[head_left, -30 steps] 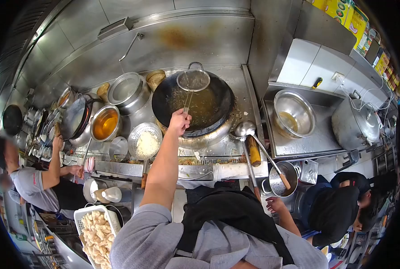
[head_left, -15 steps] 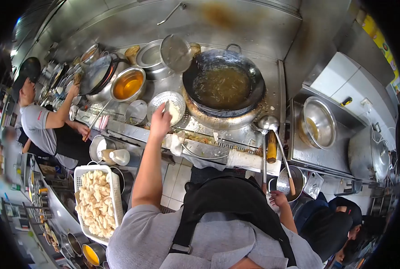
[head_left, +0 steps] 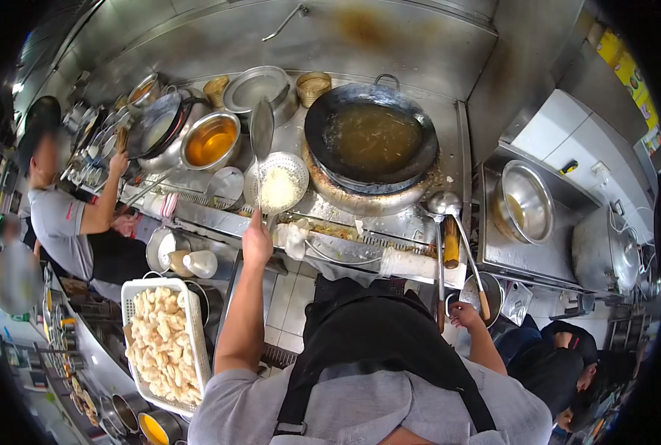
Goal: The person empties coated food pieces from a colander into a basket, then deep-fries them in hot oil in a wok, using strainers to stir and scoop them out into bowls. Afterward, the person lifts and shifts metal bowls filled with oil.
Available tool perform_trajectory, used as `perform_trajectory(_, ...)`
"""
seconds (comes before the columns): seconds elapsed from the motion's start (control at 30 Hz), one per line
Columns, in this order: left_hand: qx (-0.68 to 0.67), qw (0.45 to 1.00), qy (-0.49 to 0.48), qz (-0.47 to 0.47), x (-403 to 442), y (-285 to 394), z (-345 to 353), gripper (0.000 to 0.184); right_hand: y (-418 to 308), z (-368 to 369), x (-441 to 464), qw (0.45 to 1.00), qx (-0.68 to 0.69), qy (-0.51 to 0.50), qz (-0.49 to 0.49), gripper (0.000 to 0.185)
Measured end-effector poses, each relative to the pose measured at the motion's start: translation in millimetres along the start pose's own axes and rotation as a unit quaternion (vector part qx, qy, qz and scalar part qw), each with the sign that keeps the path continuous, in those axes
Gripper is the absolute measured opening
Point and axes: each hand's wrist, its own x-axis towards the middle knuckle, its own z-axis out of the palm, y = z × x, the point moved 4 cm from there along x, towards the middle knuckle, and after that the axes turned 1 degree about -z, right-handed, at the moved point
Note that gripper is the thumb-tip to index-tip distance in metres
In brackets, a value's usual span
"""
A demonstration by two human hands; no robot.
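Observation:
My left hand [head_left: 256,241] is closed around the handle of a round mesh skimmer [head_left: 262,130]. The skimmer is turned nearly edge-on, above the left side of a perforated ladle [head_left: 295,165]. Pale, finely chopped food [head_left: 279,190] lies in that ladle. To the right, a black wok [head_left: 427,159] on the burner holds brownish oil [head_left: 373,141] with small bits in it. My right hand [head_left: 462,315] hangs low by the stove's front edge, fingers loosely bent and apart, close to the wooden handles of two ladles [head_left: 444,202]. I see nothing held in it.
A steel bowl of amber liquid [head_left: 210,141] and a steel pot [head_left: 260,85] stand left of the wok. A white basket [head_left: 195,348] of pale food pieces is at lower left. One co-worker [head_left: 60,208] stands at left, another [head_left: 560,363] at lower right. A steel basin [head_left: 527,200] sits at right.
The skimmer has moved left and tilted from face-on to nearly edge-on. My left hand has shifted down and left, uncovering the chopped food. My right hand has barely moved.

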Motion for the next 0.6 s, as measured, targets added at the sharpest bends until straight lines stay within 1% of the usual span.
perform_trajectory(0.03,-0.039,0.996,0.049,0.068,7,19,-11,0.049,-1,-1,-1,1.000,0.004,0.005,0.002,0.024)
perform_trajectory(0.07,-0.042,0.995,0.046,0.073,18,36,-20,0.049,-1,-1,-1,1.000,-0.016,-0.006,0.010,0.026)
perform_trajectory(0.13,-0.049,0.994,0.017,0.100,41,77,-32,0.042,2,-3,1,0.998,-0.060,-0.022,0.025,0.029)
perform_trajectory(0.17,-0.051,0.993,0.016,0.106,56,87,-27,0.042,1,-4,0,0.998,-0.056,-0.017,0.024,0.029)
perform_trajectory(0.23,-0.028,0.993,-0.030,0.113,85,101,-8,0.042,-1,-3,-1,0.998,-0.059,-0.014,0.026,0.030)
perform_trajectory(0.27,-0.028,0.992,-0.032,0.119,100,100,7,0.042,2,-4,0,0.999,-0.040,-0.017,0.017,0.029)
perform_trajectory(0.3,0.004,0.991,-0.028,0.129,116,94,26,0.042,5,-5,-2,0.999,-0.035,-0.015,0.017,0.029)
perform_trajectory(0.33,0.037,0.989,-0.024,0.139,122,98,33,0.042,8,-6,-3,0.999,-0.030,-0.009,0.013,0.028)
perform_trajectory(0.37,0.038,0.989,-0.025,0.144,127,100,39,0.042,11,-7,-5,1.000,-0.026,-0.004,0.010,0.028)
perform_trajectory(0.4,-0.004,0.993,-0.103,0.059,129,99,48,0.042,17,-8,-8,1.000,-0.021,-0.002,0.009,0.028)
perform_trajectory(0.43,-0.045,0.982,-0.179,-0.026,130,99,57,0.042,27,-10,-12,1.000,0.009,0.008,0.015,0.026)
perform_trajectory(0.47,-0.090,0.967,-0.237,-0.014,140,88,75,0.046,37,-11,-16,0.999,0.038,0.018,0.022,0.024)
perform_trajectory(0.5,-0.088,0.967,-0.240,-0.010,142,90,81,0.046,46,-12,-19,0.999,0.043,0.020,0.023,0.024)
perform_trajectory(0.57,-0.178,0.931,-0.310,-0.075,142,92,99,0.052,66,-13,-28,0.997,0.042,0.018,0.059,0.025)
perform_trajectory(0.6,-0.218,0.914,-0.330,-0.095,141,99,104,0.054,77,-12,-32,0.997,0.047,0.018,0.060,0.026)
